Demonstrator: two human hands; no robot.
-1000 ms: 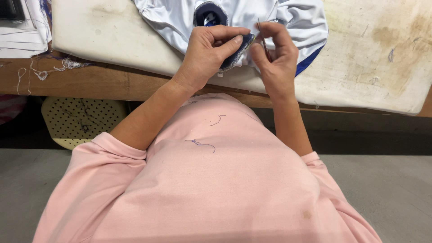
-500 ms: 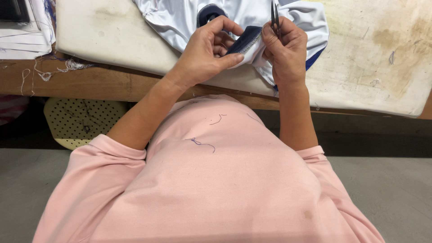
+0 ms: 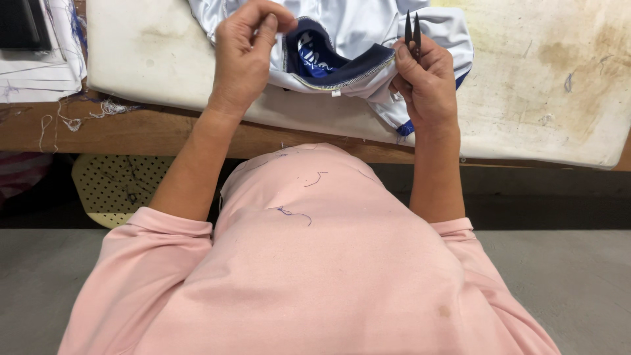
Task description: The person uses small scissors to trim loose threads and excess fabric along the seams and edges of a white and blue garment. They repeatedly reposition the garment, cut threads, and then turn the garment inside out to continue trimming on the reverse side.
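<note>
The left hand (image 3: 246, 56) is raised over the near edge of a stained white padded surface (image 3: 526, 98), its wrist bent back and its fingers curled. The thumb and forefinger are pinched together at the top of the hand, seemingly on a loose thread or a bit of fabric, though what is gripped cannot be made out. The right hand (image 3: 426, 82) is held upright opposite it, closed around a pair of small dark thread snips (image 3: 412, 33) whose two points stick up above the fingers. The same hand's lower fingers are pressed against the white garment (image 3: 368, 26), which is bunched between both hands on the padded surface, its dark blue collar (image 3: 335, 62) turned open toward the camera. The garment's upper part is cut off by the top of the frame. Both forearms are bare below pink sleeves (image 3: 164, 263). Loose threads (image 3: 292, 213) are seen on the pink shirt front.
</note>
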